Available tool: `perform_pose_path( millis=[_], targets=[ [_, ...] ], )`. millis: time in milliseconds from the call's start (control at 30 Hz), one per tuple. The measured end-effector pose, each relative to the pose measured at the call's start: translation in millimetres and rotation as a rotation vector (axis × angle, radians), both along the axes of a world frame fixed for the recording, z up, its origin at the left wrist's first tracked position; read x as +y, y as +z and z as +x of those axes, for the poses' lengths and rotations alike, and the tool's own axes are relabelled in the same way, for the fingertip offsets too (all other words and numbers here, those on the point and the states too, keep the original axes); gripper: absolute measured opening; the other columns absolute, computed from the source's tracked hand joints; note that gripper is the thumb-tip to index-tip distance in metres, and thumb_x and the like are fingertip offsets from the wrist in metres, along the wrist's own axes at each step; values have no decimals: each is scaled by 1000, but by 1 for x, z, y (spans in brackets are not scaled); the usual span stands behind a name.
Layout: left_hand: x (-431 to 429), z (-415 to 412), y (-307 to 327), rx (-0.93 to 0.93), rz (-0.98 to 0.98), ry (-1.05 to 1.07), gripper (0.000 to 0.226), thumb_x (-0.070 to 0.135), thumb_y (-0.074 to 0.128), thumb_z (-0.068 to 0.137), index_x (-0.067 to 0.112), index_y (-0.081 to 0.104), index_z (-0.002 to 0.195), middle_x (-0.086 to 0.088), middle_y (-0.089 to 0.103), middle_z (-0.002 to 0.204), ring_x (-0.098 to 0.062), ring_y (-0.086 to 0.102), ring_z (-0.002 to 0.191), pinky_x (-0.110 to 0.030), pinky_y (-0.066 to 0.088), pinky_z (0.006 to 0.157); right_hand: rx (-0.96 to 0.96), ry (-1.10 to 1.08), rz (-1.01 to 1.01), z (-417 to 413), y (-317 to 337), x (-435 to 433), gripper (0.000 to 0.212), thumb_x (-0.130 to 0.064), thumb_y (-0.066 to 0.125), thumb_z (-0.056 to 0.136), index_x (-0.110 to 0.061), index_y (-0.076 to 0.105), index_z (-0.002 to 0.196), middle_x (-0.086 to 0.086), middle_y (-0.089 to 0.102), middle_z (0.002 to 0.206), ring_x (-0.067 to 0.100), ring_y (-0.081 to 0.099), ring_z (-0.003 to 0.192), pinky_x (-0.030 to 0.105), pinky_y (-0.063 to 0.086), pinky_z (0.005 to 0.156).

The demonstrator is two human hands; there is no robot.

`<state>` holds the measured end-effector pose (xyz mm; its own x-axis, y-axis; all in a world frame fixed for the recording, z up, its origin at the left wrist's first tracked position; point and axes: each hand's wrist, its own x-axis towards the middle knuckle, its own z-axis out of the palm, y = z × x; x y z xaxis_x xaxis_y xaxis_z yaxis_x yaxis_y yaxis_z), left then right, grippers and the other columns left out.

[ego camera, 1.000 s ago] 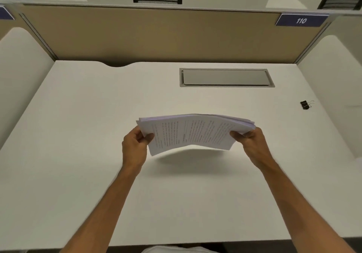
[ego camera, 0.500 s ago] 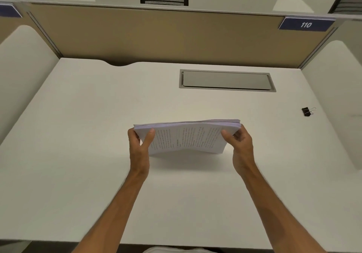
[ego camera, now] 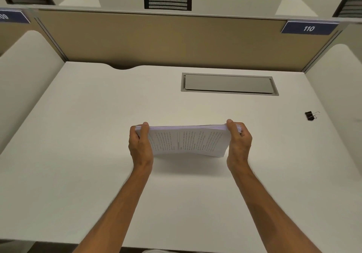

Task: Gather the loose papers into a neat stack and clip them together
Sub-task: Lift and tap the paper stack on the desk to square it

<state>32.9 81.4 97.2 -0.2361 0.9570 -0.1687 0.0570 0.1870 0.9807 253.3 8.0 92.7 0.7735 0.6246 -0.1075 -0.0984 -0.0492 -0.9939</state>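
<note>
A stack of printed white papers (ego camera: 189, 142) stands on its long edge near the middle of the white desk (ego camera: 98, 127), leaning towards me so the printed face shows. My left hand (ego camera: 140, 147) grips its left end and my right hand (ego camera: 238, 144) grips its right end, thumbs over the top edge. The sheet edges along the top look nearly level, slightly fanned at the right. A small black binder clip (ego camera: 310, 115) lies alone on the desk far to the right, well away from both hands.
A grey metal cable hatch (ego camera: 229, 84) is set flush in the desk behind the papers. A tan partition (ego camera: 156, 41) closes the back, with a blue "110" sign (ego camera: 309, 28). White side panels (ego camera: 23, 72) wall in both sides.
Both hands have drawn closer together and shifted from the corners to the ends of the stack. The bowed, fanned sheets have been squared up into a tighter, more upright stack.
</note>
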Motion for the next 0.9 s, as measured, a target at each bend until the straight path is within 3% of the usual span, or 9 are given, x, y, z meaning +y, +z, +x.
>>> perform_pose_path(
  millis=[133,200,300,367,433,533,667,767,900],
  targets=[
    [-3,-5,2,-45,36,-154,42,52,44,91,14,44,106,7,53,89,-3,54,78,-18,44,65,-17,119,35,6,1,-7,22,-23,63,98,-2,58,103,-13,63,76,-7,60,63,9,47,57],
    [-6,-13,-3,-88,90,-264,34,37,51,90,12,42,112,6,53,95,5,55,82,-9,45,69,-39,257,45,16,-2,-15,30,-13,70,91,0,56,114,-3,66,94,-4,64,79,13,52,68],
    [-6,-25,-13,13,103,-327,33,13,55,84,16,45,115,6,56,105,-7,55,100,-16,47,79,-114,340,-31,33,-14,-23,30,5,68,87,-8,62,114,2,70,106,14,66,100,27,54,85],
    [-4,-27,-16,154,129,-311,29,-1,50,91,18,51,113,7,60,105,-12,57,101,-12,48,75,-210,327,-84,39,-19,-23,31,12,60,89,-14,68,106,3,72,103,18,67,100,30,52,88],
    [-2,-27,-17,311,206,-268,32,-9,44,95,16,58,108,11,63,98,-12,60,91,-6,44,68,-289,321,-130,39,-19,-22,33,13,57,91,-16,71,98,1,73,95,11,67,92,25,51,84],
    [5,-33,-19,451,284,-197,35,-16,45,91,8,67,103,7,65,85,-18,60,79,-9,43,69,-363,315,-159,42,-17,-19,34,12,56,90,-18,72,94,-15,72,83,4,64,80,25,52,77],
    [11,-40,-10,553,356,-185,28,-7,51,95,9,71,106,1,71,86,-25,63,76,-35,50,66,-452,327,-83,47,-8,-15,36,12,55,90,-17,75,101,-10,75,91,14,66,84,36,55,78],
    [9,-39,-6,591,381,-152,25,-2,52,97,8,72,109,-3,73,89,-24,63,75,-31,49,63,-480,332,-50,45,-2,-14,38,12,56,91,-20,73,102,-20,75,91,10,66,85,32,56,78],
    [-1,-32,-13,556,382,-180,25,2,50,100,8,69,114,2,71,96,-24,68,84,-36,58,74,-469,335,-52,40,-5,-16,35,8,56,95,-21,73,105,-25,74,94,3,67,88,28,57,77]
  ],
)
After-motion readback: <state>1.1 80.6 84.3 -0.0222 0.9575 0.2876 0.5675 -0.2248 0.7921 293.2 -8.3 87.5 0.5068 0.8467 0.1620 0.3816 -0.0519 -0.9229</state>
